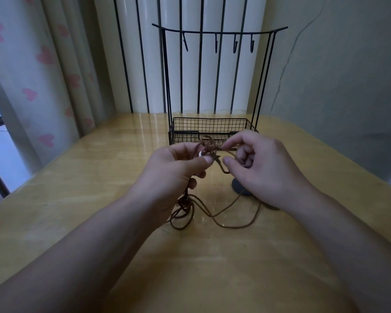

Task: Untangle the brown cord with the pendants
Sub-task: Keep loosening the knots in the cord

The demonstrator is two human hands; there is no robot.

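A glossy yellow wooden tabletop (99, 211) runs back to a curtained wall, with a black wire hook stand (212, 129) at its far edge. Above the middle, the left hand (176, 168) pinches the knotted brown cord (209, 147) beside a small white pendant (201, 154); the right hand (264, 163) pinches a strand leaving the knot. Slack loops trail onto the table near a dark round pendant (237, 186). The cord looks light, limp and thin, likely best worked close to the knot.

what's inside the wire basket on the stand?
Nothing shows in the visible part of the wire basket. Its front middle is covered by the left hand, the right hand and the knotted brown cord, so that part cannot be checked.
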